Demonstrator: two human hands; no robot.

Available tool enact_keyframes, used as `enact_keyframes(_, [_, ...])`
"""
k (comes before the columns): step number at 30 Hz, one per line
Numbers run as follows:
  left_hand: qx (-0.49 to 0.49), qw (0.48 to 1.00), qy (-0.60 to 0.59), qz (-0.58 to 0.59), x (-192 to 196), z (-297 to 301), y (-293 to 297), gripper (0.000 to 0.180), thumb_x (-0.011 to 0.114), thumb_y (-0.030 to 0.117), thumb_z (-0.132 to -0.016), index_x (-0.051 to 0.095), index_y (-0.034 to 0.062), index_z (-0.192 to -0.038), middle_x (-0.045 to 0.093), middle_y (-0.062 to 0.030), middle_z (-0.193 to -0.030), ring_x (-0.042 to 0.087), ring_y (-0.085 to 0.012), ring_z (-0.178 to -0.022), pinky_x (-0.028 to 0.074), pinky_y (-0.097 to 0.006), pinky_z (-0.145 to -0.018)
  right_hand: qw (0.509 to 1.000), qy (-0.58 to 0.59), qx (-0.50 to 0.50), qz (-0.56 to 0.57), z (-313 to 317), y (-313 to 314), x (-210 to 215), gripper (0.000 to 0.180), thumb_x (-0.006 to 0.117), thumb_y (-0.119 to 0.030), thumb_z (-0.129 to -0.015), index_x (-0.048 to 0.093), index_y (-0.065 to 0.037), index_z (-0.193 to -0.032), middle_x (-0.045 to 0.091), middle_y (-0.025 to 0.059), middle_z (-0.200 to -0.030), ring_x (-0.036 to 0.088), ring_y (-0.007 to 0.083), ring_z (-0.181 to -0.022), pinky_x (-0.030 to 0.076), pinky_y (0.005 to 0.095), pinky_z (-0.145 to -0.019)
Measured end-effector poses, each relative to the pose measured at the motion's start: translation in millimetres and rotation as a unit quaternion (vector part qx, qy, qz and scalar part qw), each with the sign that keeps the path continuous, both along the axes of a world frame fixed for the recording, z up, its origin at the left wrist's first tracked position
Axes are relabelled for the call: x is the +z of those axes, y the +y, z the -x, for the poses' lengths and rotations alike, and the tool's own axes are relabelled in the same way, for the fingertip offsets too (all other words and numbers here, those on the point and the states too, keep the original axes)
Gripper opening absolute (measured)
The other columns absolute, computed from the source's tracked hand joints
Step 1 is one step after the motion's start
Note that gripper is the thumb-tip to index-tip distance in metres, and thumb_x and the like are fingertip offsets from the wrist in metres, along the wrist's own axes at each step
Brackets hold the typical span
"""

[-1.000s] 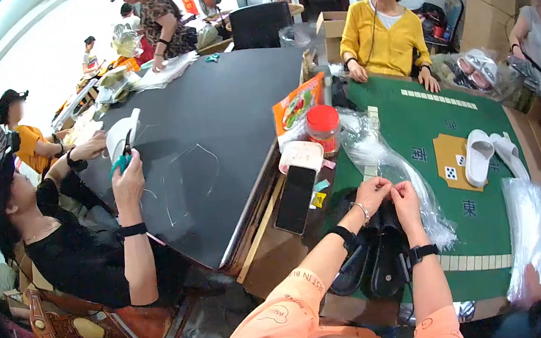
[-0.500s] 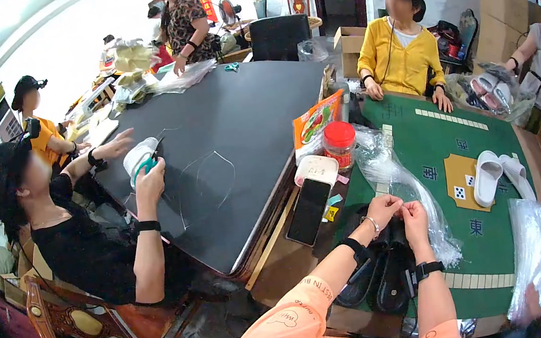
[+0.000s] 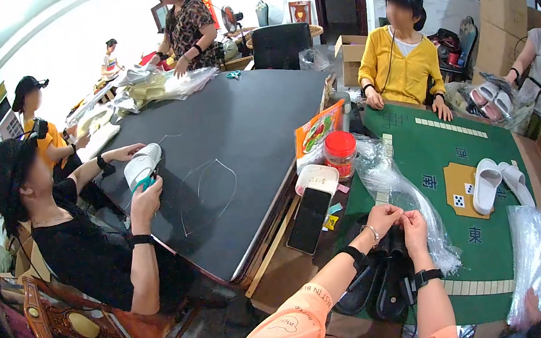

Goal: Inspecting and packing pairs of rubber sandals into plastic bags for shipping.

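Head view: just below and right of the centre of the frame, the fingertips of the left hand (image 3: pixel 381 220) and the right hand (image 3: pixel 414 226) are brought close together, with the fingers of each bent into a pinch; whether anything is held in either grip cannot be told. Directly beneath the hands, a pair of black shoes (image 3: pixel 390 292) can be seen, partly covered by the wrists. Just beyond the hands, clear plastic bags (image 3: pixel 388 170) are spread across the green tabletop (image 3: pixel 408 125) at centre right. Left of the hands, a black phone (image 3: pixel 309 222) is laid face up, with a white tub (image 3: pixel 316 179), a red-lidded jar (image 3: pixel 340 145) and an orange packet (image 3: pixel 320 131) set above it. Toward the right of the frame, white slippers (image 3: pixel 488 187) are placed beside two dice, and a sheaf of plastic sleeves (image 3: pixel 533 251) is laid at lower right. The near and far sides of the green surface are lined with rows of pale tiles (image 3: pixel 479 286). At left, teal-handled scissors (image 3: pixel 144 182) and a white shoe (image 3: pixel 139 167) are held by a co-worker in black (image 3: pixel 83 252) over the dark tabletop (image 3: pixel 270 117).
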State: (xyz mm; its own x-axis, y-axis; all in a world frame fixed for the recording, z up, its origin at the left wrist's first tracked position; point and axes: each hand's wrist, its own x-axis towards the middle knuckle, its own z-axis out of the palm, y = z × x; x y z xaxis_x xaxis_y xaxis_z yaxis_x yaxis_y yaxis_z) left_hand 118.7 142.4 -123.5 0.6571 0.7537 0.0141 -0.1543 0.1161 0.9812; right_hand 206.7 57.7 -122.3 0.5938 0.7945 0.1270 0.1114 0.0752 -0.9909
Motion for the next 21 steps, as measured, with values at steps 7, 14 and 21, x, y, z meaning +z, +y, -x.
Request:
enact_keyframes(7, [0.006, 1.0, 0.011, -0.012, -2, -1, 1, 0.016, 0.062, 0.013, -0.08, 0.063, -0.0033, -0.08, 0.061, -0.0036, -0.067, 0.054, -0.008, -0.058, 0.044, -0.021, -0.054, 1.0, 0.003, -0.006, -0.009, -2, 2, -4, 0.005, 0.053, -0.003, -0.084, 0.051, 0.0, -0.08, 0.057, 0.0035, -0.072, 0.052, 0.0083, -0.064, 0.042, 0.0211, -0.06])
enact_keyframes(14, [0.082, 0.994, 0.054, -0.051, -27, -7, -10, 0.014, 0.061, 0.013, -0.08, 0.062, 0.0, -0.082, 0.061, -0.0026, -0.072, 0.054, -0.0091, -0.066, 0.045, -0.023, -0.062, 0.908, -0.405, -0.091, 0.065, 1, -25, 36, 0.014, 0.058, -0.008, -0.08, 0.055, -0.001, -0.091, 0.059, 0.0086, -0.086, 0.058, 0.019, -0.082, 0.044, 0.0292, -0.074])
enact_keyframes(21, [0.112, 0.983, 0.134, -0.062, -18, 22, 15, 0.013, 0.053, 0.013, -0.083, 0.061, 0.0031, -0.083, 0.059, -0.0029, -0.07, 0.05, -0.0105, -0.06, 0.04, -0.026, -0.052, 0.893, -0.198, 0.29, -0.281, 108, -105, 218, 0.006, 0.053, -0.008, -0.08, 0.057, -0.005, -0.083, 0.055, 0.004, -0.087, 0.051, 0.0212, -0.077, 0.042, 0.0313, -0.076])
